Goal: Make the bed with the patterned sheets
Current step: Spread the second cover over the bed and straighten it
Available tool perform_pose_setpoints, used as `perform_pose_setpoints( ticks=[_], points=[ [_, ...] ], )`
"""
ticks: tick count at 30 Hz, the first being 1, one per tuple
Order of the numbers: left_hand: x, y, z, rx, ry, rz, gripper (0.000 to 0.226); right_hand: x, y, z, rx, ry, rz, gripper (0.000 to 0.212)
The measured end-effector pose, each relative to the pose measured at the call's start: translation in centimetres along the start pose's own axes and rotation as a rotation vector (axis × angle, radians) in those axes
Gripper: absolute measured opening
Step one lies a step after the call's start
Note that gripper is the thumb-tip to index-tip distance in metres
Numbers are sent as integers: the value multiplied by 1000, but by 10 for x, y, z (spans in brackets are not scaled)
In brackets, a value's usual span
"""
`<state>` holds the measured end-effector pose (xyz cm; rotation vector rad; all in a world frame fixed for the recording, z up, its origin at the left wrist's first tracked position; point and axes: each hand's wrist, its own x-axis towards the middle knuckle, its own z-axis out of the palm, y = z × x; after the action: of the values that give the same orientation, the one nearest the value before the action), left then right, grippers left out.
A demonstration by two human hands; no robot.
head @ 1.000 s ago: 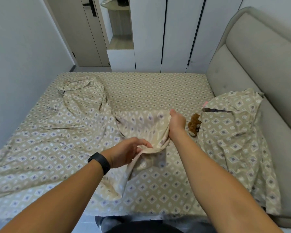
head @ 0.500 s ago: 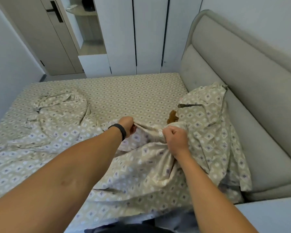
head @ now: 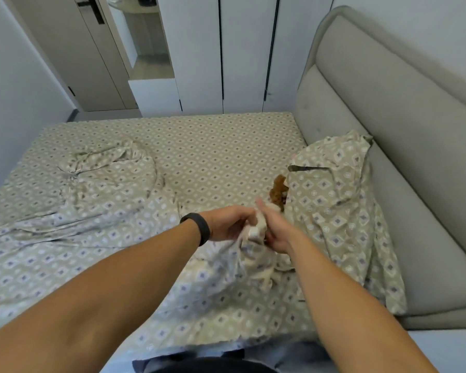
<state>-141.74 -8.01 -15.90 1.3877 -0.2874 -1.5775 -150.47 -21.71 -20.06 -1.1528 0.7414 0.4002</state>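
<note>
A beige patterned top sheet (head: 97,200) lies rumpled over the bed's left and near side. Its bunched edge (head: 256,227) is pinched between both hands near the pillow. My left hand (head: 226,224), with a black band at the wrist, grips the fabric from the left. My right hand (head: 276,230) presses on the same bunch from the right, fingers partly extended. A pillow in a matching patterned case (head: 336,211) leans against the headboard. The fitted sheet (head: 221,149) covers the mattress beneath.
A padded grey headboard (head: 401,135) runs along the right. A small brown plush toy (head: 279,191) lies by the pillow, just beyond my hands. White wardrobe doors (head: 242,55) and a door (head: 73,49) stand past the far side. A wall (head: 14,98) borders the left.
My hands have come together, gathering the sheet's edge into a tight bunch, and shifted slightly right toward the pillow. The view swung right over the last second.
</note>
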Motion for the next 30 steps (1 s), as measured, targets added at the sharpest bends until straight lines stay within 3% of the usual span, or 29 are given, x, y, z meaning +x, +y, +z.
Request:
perform_pose_setpoints(
  ticks=[1,3,7,10,13,16,18,20,23,27,30],
  points=[
    [-2,-11,-10,41,-6,-57,14,4,3,9,-43,-43,11,39],
    [-5,-34,-30,108,89,-158,19,11,16,20,-164,43,-5,26],
    [-1,-55,-65,-86,584,-174,33,15,40,29,-125,39,-64,33],
    [12,-54,-72,-95,618,-277,44,11,46,26,-183,-12,-225,29],
    [31,-59,-74,45,635,-387,23,1,45,17,-223,-31,-324,32],
    [48,-52,-74,-11,751,-259,24,-8,47,-2,-272,115,-330,36],
    [57,-34,-69,-37,813,-114,29,-16,49,-22,-197,328,-279,22],
    [62,-5,-59,34,816,-12,27,-18,55,-41,-162,583,-196,30],
    [62,47,-38,5,688,183,19,-17,65,-50,-139,867,-152,40],
    [55,97,-34,-152,482,401,19,-11,81,-38,-92,1018,-130,28],
    [49,89,-37,184,485,306,12,-10,93,-29,-81,987,-99,27]
  ],
)
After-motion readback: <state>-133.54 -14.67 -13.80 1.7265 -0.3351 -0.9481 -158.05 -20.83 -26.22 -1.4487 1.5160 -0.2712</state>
